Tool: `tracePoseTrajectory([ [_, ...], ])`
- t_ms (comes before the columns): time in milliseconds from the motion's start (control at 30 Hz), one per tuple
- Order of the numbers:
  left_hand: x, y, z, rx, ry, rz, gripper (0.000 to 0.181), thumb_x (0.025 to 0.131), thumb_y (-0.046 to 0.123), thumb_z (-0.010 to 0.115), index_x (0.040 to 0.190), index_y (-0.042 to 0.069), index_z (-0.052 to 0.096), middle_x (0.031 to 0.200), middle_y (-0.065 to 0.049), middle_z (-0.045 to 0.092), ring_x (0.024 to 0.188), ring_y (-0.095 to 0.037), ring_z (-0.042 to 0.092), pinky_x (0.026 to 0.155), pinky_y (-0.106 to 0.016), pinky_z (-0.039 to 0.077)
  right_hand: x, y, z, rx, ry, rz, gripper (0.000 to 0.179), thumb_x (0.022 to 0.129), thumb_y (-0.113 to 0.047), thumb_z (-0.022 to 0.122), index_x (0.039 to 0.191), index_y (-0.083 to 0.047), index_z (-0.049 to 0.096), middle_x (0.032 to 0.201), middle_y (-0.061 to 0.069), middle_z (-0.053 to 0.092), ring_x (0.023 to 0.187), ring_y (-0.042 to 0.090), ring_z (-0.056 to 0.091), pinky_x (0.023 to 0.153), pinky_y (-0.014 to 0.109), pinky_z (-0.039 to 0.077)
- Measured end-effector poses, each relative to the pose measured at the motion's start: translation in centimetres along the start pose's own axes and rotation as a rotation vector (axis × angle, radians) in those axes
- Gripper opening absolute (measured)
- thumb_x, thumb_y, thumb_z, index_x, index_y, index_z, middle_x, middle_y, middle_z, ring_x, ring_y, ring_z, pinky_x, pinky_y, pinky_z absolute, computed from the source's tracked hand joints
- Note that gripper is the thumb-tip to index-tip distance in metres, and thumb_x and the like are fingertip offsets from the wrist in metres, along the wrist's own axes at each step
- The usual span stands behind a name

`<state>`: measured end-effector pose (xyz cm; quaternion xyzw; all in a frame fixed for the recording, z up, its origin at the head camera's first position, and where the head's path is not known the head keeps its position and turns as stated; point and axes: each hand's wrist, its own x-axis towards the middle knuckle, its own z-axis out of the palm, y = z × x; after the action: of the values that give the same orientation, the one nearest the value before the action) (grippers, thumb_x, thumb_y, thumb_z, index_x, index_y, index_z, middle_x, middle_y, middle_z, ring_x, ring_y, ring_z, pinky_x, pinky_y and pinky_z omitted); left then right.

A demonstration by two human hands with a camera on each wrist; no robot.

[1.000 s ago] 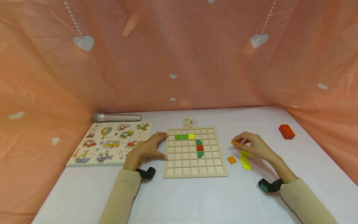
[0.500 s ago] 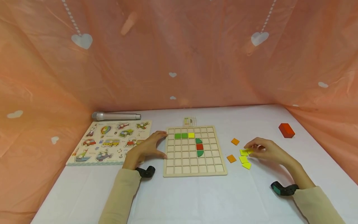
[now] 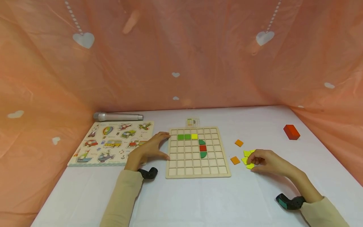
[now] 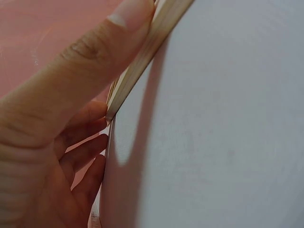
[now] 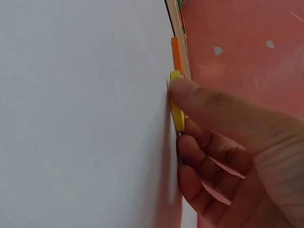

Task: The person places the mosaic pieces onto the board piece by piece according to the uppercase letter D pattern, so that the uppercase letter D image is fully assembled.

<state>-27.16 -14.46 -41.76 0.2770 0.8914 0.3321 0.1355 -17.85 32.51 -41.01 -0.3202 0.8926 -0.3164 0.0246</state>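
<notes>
Right hand [image 3: 265, 162] shifted nearer wearer, pinching yellow tile [image 5: 178, 119] | left hand [image 3: 148, 148] spread against grid board [image 3: 189, 163] | puzzle [image 3: 111, 137] (captions illegible)

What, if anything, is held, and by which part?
The left hand touches the left edge of the grid board; the right hand touches the edge of a yellow tile; whether it grips is unclear.

Your grid board [image 3: 189, 171]: bare matt wood, grain showing at edge | your yellow tiles [image 3: 247, 153]: smooth, painted look | your sleeves [image 3: 120, 192]: matt cloth | your wrist cameras [image 3: 292, 203]: plastic | microphone [image 3: 122, 117]: metallic sheen | backdrop [image 3: 215, 60]: creased, glossy sheet | card [image 3: 193, 122]: paper or film, too small for you to tell
</notes>
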Motion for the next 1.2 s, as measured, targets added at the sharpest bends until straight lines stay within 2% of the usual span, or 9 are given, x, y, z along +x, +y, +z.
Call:
tracePoseTrajectory([
  [67, 0.1, 0.0, 0.0, 0.000, -0.001, 0.003, 0.102, 0.062, 0.037, 0.086, 0.144, 0.008, 0.033, 0.150, -0.009, 0.025, 0.139, -0.027, 0.018, 0.112, -0.046, 0.020, 0.0, -0.1, 0.0, -0.020, 0.028, -0.024, 0.025, 0.076, -0.003, 0.074, 0.093, -0.017, 0.064, 0.089, -0.007, 0.059, 0.078, 0.007, 0.051, 0.066, 0.019, 0.048],
  [133, 0.1, 0.0, 0.0, 0.010, 0.001, 0.018, 0.101, 0.062, 0.036, 0.086, 0.143, 0.007, 0.033, 0.149, -0.010, 0.026, 0.139, -0.028, 0.019, 0.112, -0.047, 0.020, 0.0, -0.2, 0.1, -0.048, 0.065, -0.010, 0.029, 0.074, 0.000, 0.075, 0.096, -0.015, 0.063, 0.092, -0.005, 0.058, 0.079, 0.008, 0.050, 0.066, 0.019, 0.047],
  [300, 0.1, 0.0, -0.1, 0.037, 0.007, 0.048, 0.100, 0.062, 0.035, 0.086, 0.142, 0.004, 0.034, 0.148, -0.013, 0.027, 0.138, -0.030, 0.020, 0.112, -0.047, 0.021, 0.5, -0.4, 0.6, -0.132, 0.095, 0.185, 0.040, 0.071, -0.030, 0.081, 0.097, -0.012, 0.058, 0.085, -0.005, 0.050, 0.075, 0.009, 0.044, 0.061, 0.019, 0.042],
  [400, 0.1, 0.1, -0.1, 0.027, 0.002, 0.031, 0.100, 0.062, 0.035, 0.086, 0.143, 0.005, 0.034, 0.149, -0.012, 0.026, 0.139, -0.029, 0.019, 0.112, -0.046, 0.020, 0.9, -0.5, 0.8, -0.168, 0.084, 0.216, 0.038, 0.070, -0.034, 0.081, 0.092, -0.012, 0.059, 0.080, -0.006, 0.049, 0.073, 0.008, 0.044, 0.061, 0.019, 0.042],
  [600, 0.0, 0.3, -0.1, 0.006, -0.004, 0.006, 0.101, 0.062, 0.034, 0.086, 0.143, 0.006, 0.033, 0.150, -0.010, 0.024, 0.140, -0.028, 0.017, 0.113, -0.046, 0.018, 0.8, -0.6, 0.1, -0.178, 0.053, 0.153, 0.024, 0.074, -0.013, 0.078, 0.095, -0.010, 0.066, 0.087, -0.007, 0.058, 0.076, 0.007, 0.048, 0.065, 0.020, 0.047],
  [800, -0.1, 0.4, -0.1, 0.012, -0.005, 0.005, 0.101, 0.062, 0.034, 0.086, 0.143, 0.006, 0.033, 0.150, -0.010, 0.025, 0.139, -0.027, 0.018, 0.113, -0.045, 0.019, 0.9, -1.0, -0.5, -0.146, 0.110, 0.010, 0.033, 0.072, 0.011, 0.070, 0.101, -0.006, 0.065, 0.097, 0.001, 0.064, 0.082, 0.010, 0.057, 0.071, 0.025, 0.053],
  [1000, -0.2, 0.3, -0.2, 0.027, -0.002, -0.002, 0.101, 0.062, 0.035, 0.086, 0.143, 0.007, 0.033, 0.150, -0.010, 0.024, 0.140, -0.027, 0.017, 0.113, -0.046, 0.019, 4.1, -2.2, 0.9, -0.001, 0.104, -0.089, 0.030, 0.078, 0.005, 0.069, 0.106, -0.004, 0.065, 0.101, 0.001, 0.063, 0.086, 0.013, 0.057, 0.076, 0.026, 0.052],
  [1133, -0.1, 0.4, -0.2, 0.030, -0.006, 0.004, 0.101, 0.063, 0.036, 0.085, 0.144, 0.007, 0.032, 0.150, -0.010, 0.024, 0.139, -0.028, 0.018, 0.113, -0.046, 0.019, 6.9, -3.3, 2.9, 0.064, 0.040, -0.137, 0.028, 0.081, 0.001, 0.068, 0.108, -0.007, 0.066, 0.104, 0.000, 0.063, 0.094, 0.015, 0.057, 0.082, 0.026, 0.048],
  [1200, -0.1, 0.5, -0.2, 0.033, -0.005, 0.014, 0.101, 0.063, 0.037, 0.085, 0.143, 0.005, 0.033, 0.150, -0.011, 0.025, 0.139, -0.028, 0.019, 0.113, -0.046, 0.019, 8.2, -3.9, 3.9, 0.087, -0.007, -0.162, 0.028, 0.082, 0.000, 0.067, 0.109, -0.008, 0.066, 0.106, 0.000, 0.063, 0.093, 0.016, 0.056, 0.079, 0.026, 0.048],
])
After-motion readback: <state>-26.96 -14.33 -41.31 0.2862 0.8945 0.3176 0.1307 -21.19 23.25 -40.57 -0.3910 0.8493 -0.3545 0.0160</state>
